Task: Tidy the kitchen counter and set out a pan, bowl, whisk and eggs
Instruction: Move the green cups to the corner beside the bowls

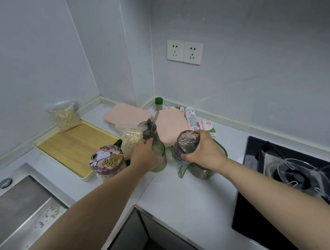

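Note:
My left hand grips a ribbed green glass standing on the white counter. My right hand holds a dark textured glass upside down, over a green pitcher whose spout points toward me. A holder with utensils stands just behind the left hand. No pan, bowl, whisk or eggs are in view.
A Snoopy-lidded jar, a bag of oats, a wooden tray with another oat bag, two pink lidded boxes, milk cartons and a green-capped bottle crowd the corner. Sink at left, gas hob at right.

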Demonstrator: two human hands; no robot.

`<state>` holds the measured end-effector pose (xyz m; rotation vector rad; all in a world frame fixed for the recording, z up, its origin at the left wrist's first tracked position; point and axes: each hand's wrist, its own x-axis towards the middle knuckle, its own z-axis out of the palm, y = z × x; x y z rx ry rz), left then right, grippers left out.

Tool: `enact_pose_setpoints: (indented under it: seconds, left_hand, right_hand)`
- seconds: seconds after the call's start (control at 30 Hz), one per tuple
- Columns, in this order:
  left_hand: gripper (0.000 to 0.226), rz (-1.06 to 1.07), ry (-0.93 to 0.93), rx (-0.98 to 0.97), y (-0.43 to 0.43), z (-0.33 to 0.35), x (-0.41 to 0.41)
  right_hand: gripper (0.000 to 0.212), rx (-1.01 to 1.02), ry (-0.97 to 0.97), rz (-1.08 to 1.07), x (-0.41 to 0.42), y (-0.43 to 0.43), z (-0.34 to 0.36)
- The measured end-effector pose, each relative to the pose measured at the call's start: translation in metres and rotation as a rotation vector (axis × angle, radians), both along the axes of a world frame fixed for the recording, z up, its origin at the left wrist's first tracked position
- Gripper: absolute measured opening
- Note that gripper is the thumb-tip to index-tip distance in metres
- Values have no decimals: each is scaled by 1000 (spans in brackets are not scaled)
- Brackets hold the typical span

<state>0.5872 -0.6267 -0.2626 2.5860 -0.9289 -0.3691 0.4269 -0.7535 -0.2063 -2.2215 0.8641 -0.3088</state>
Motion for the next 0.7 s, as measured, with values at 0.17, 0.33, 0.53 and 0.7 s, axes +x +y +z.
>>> enact_pose_setpoints:
  seconds: [0.17, 0.33, 0.53, 0.7]
  left_hand:
    - [86, 22, -51, -189, 4, 19, -11]
    - [84, -7, -97, -365, 8, 26, -29]
    - [83, -92, -130, -506, -4, 37, -69]
    - [82, -186, -99, -556, -27, 51, -105]
  right_hand:
    - [99, 22, -38, -89, -9, 6, 5]
    - [92, 29, -122, -192, -29, 11, 12]
    - [94, 34, -205, -310, -71, 11, 14]
    - [98, -2, -209, -387, -114, 8, 21]
